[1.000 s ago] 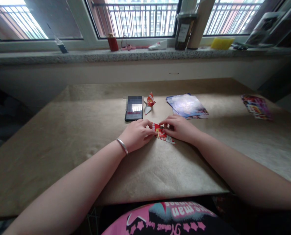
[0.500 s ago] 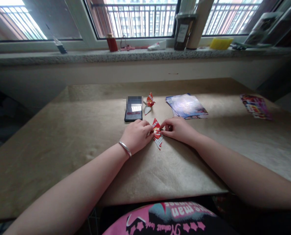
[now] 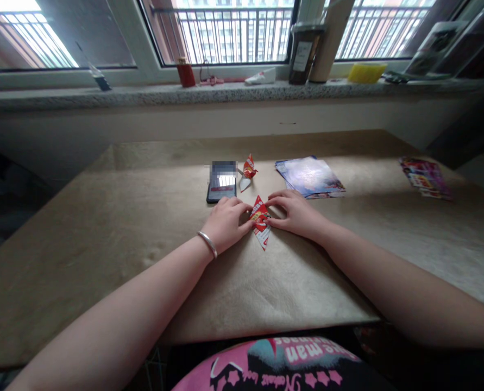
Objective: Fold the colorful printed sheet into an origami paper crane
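A red and white folded paper (image 3: 261,221), diamond-shaped with long points toward and away from me, lies on the table between my hands. From its left side, my left hand (image 3: 228,221) holds it with thumb and index finger at the edge; a silver bangle circles that wrist. On the opposite edge, my right hand (image 3: 295,213) has its thumb and fingertips, the fingers curved and a gap inside the grip. Just beyond stands a red and white folded paper crane (image 3: 249,172). Beside the crane is a phone (image 3: 222,187), its screen partly blurred.
A stack of printed square sheets (image 3: 313,176) lies right of the crane. Farther right are colourful printed papers (image 3: 425,178). Along the stone windowsill (image 3: 144,96) stand a red container (image 3: 186,73), a dark lidded jar (image 3: 305,54) and a yellow object (image 3: 366,73).
My fingers have spread a little from the middle of the folded paper to its side edges, so more of its surface shows. The crane and phone have stayed put.
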A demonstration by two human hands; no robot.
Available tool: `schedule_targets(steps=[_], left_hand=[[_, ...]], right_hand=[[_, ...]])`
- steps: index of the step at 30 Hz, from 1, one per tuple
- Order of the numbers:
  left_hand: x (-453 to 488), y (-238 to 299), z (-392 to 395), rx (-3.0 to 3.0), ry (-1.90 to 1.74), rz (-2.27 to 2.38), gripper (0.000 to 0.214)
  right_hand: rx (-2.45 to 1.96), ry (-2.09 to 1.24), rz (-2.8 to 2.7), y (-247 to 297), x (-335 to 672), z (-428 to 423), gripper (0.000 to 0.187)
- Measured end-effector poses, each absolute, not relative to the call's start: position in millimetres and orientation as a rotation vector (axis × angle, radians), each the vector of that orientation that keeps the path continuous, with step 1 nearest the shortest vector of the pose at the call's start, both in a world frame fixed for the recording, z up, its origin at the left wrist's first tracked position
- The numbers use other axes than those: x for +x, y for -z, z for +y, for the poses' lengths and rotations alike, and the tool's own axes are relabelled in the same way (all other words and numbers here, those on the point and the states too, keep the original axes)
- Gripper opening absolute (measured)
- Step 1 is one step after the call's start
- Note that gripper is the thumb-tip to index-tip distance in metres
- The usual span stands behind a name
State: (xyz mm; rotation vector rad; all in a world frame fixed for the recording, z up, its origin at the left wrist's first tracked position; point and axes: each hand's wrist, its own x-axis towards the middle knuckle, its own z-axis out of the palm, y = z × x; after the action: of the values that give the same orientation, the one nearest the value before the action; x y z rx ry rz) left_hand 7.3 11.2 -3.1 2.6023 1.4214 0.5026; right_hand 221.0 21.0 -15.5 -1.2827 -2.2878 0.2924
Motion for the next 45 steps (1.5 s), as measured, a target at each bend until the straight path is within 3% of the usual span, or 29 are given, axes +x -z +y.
schedule_targets(steps=[22, 28, 45], left_hand=[[11, 3, 18, 2.454, -0.591, 1.354, 0.033], [12, 6, 21, 2.486, -0.617, 1.236, 0.014], [7, 12, 26, 2.765, -0.535, 1.150, 0.018]], right_hand=[[-1.208, -0.351, -2.249, 15, 218, 25, 0.013], [-1.140, -0.306, -2.298, 15, 217, 26, 0.006], [-0.975, -0.101, -2.494, 10, 217, 25, 0.015]])
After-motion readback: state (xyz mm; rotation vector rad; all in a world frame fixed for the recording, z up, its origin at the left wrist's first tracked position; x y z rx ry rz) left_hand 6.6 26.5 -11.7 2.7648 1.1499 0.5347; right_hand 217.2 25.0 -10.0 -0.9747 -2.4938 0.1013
